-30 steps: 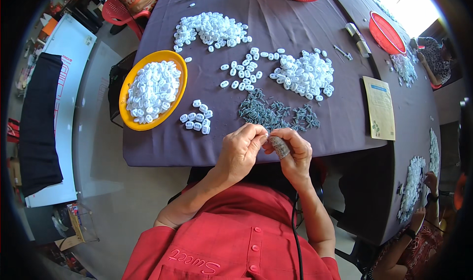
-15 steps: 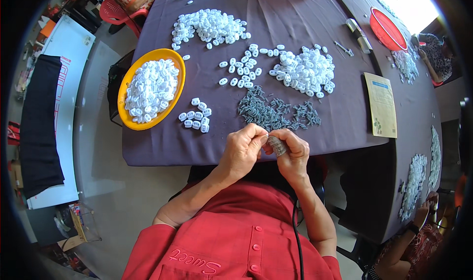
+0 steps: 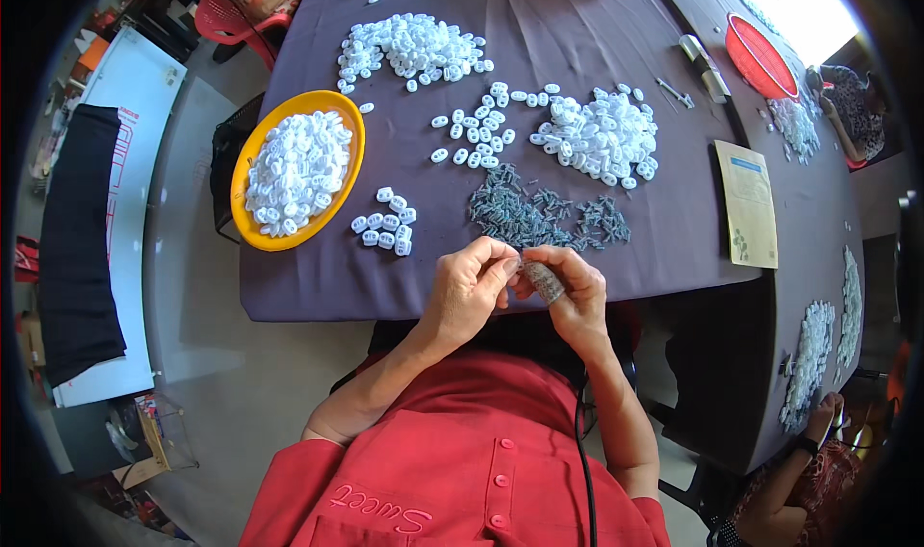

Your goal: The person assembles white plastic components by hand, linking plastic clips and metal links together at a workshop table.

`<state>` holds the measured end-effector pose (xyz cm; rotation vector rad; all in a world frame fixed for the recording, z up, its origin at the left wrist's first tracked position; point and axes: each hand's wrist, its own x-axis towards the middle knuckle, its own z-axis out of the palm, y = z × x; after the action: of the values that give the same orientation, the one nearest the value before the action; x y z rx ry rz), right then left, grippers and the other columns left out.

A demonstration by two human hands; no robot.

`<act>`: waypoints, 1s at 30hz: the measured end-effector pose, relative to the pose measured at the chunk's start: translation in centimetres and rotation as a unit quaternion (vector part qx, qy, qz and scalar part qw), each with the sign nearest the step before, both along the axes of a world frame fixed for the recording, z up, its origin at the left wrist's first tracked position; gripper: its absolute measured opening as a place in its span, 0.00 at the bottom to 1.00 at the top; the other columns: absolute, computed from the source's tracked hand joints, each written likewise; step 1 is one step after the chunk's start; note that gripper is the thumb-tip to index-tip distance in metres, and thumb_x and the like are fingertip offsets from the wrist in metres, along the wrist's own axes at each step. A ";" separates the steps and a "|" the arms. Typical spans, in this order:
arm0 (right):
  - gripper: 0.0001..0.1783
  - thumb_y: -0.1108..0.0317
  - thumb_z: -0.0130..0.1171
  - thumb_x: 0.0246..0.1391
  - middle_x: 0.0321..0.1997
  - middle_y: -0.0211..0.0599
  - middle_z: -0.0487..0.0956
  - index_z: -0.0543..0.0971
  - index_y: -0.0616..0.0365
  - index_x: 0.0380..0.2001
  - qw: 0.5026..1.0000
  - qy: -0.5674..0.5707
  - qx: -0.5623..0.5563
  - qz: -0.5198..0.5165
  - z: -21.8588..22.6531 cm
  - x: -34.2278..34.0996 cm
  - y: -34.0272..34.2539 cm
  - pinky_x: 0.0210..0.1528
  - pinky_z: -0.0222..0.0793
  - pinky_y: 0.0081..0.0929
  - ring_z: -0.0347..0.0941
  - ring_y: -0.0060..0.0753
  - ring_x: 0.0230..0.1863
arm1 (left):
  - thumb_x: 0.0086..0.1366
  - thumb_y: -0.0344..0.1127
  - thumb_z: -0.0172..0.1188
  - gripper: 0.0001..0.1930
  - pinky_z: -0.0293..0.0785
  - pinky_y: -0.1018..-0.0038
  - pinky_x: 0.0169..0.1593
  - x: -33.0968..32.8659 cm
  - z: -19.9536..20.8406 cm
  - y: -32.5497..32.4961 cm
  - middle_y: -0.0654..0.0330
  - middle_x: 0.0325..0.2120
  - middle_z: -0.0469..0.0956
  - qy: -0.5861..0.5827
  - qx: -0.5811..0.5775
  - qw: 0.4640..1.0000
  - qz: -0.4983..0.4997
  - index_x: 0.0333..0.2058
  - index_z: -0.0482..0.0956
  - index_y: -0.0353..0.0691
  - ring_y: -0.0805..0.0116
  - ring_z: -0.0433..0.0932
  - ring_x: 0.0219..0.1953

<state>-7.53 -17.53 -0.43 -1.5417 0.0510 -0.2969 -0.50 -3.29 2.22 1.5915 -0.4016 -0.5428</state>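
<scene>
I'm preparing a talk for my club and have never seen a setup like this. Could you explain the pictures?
There is no machine here: a person works with two bare hands. The view comes from a fisheye camera on the person's head, looking down, so straight edges bend.

On the dark-covered table, white pieces lie in two large heaps, and more fill the yellow plate at left. Small grey rods lie just beyond the hands, and an envelope to the right.

The left hand and right hand meet at the fingertips, seemingly pinching something too small to identify.
</scene>
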 end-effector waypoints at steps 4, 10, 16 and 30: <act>0.14 0.86 0.46 0.51 0.31 0.35 0.78 0.73 0.65 0.41 1.000 0.008 -0.007 0.009 0.5 0.0 0.1 0.37 0.72 0.20 0.75 0.22 0.32 | 0.63 0.29 0.54 0.05 0.67 0.84 0.22 0.1 -0.1 0.1 0.64 0.21 0.76 0.003 0.002 1.000 0.003 0.31 0.75 0.34 0.82 0.70 0.18; 0.13 0.84 0.49 0.50 0.30 0.35 0.78 0.73 0.64 0.40 1.000 0.006 0.016 0.007 0.4 0.4 0.0 0.35 0.71 0.18 0.76 0.23 0.31 | 0.63 0.29 0.54 0.05 0.67 0.84 0.22 0.4 -0.3 -0.1 0.64 0.21 0.75 0.022 -0.011 1.000 -0.005 0.31 0.74 0.34 0.82 0.70 0.18; 0.07 0.84 0.53 0.48 0.26 0.34 0.77 0.74 0.62 0.31 0.994 -0.008 -0.093 -0.064 -0.3 0.5 0.5 0.29 0.70 0.19 0.75 0.23 0.27 | 0.63 0.28 0.53 0.04 0.67 0.84 0.20 -0.1 -0.9 -0.2 0.65 0.20 0.74 0.013 -0.015 1.000 0.004 0.31 0.74 0.34 0.82 0.69 0.17; 0.14 0.85 0.51 0.48 0.30 0.31 0.76 0.76 0.63 0.39 0.992 0.021 -0.023 -0.119 2.3 0.7 -0.3 0.31 0.68 0.17 0.71 0.19 0.28 | 0.61 0.29 0.56 0.04 0.70 0.82 0.21 1.8 -2.3 2.7 0.61 0.21 0.74 0.107 -0.116 0.984 0.084 0.33 0.75 0.34 0.78 0.71 0.17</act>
<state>-6.81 -17.80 1.92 -1.5894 0.2640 -0.4566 1.32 -0.59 -0.09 1.3134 -0.1610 -0.5115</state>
